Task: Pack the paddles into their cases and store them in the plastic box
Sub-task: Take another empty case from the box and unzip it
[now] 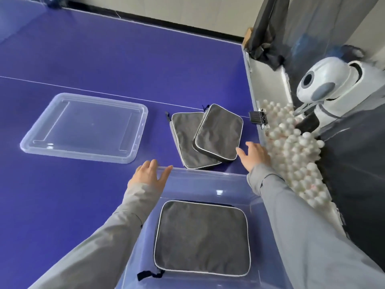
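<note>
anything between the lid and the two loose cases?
Nothing: only bare blue table lies between the lid and the cases in the head view.

Clear plastic box (208,180) at near edge of table, lid off. One dark grey case (202,238) with silver piping lies flat inside, black loop at near-left corner. Two more matching cases beyond box's far wall, toward right edge: flat one (185,140), second (218,132) overlapping it, tilted. Clear lid (83,128) flat, left.
</note>
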`<action>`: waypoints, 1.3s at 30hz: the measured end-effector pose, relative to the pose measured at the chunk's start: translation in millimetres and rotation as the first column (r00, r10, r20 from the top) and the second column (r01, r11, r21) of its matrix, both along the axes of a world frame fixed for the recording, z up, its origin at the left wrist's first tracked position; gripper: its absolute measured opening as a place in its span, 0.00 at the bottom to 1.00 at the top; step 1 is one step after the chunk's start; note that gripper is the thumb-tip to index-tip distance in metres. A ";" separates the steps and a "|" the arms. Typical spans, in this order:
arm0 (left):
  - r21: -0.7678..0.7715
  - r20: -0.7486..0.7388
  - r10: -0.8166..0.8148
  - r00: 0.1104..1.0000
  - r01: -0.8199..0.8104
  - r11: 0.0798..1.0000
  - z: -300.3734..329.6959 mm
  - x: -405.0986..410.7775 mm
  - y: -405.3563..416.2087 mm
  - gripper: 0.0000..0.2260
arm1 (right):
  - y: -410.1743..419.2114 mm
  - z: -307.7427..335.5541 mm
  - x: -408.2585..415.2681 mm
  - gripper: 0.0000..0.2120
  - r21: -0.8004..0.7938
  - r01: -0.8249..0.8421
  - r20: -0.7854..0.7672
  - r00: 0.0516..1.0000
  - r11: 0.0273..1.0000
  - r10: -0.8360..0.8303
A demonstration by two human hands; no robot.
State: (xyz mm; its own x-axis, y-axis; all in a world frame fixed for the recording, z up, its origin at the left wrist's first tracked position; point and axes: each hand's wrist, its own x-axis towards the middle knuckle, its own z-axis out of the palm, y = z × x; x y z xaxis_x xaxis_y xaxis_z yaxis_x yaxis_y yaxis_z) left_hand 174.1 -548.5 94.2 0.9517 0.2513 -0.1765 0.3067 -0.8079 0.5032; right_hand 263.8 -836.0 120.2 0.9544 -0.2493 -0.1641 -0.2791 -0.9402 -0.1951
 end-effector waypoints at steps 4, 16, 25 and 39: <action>-0.012 0.033 0.028 0.999 -0.028 1.000 -1.2 -2.3 -0.8 0.19 | -7.4 -29.9 42.9 0.27 0.000 0.027 -0.152 0.988 1.000 -0.027; 0.142 0.028 -0.013 1.000 0.009 0.990 -3.4 0.6 -6.1 0.22 | 4.5 -96.1 95.2 0.40 0.363 0.460 -0.388 0.865 0.811 -0.317; 0.194 -0.054 -0.019 0.998 0.029 0.981 2.1 2.8 -8.1 0.23 | 15.7 -38.8 96.2 0.27 0.862 0.462 -0.321 0.815 0.207 -0.482; -0.770 0.074 0.422 0.903 -0.218 0.600 27.9 -23.7 81.1 0.10 | 163.4 58.1 -66.9 0.17 0.971 -0.016 0.114 0.907 0.237 -0.406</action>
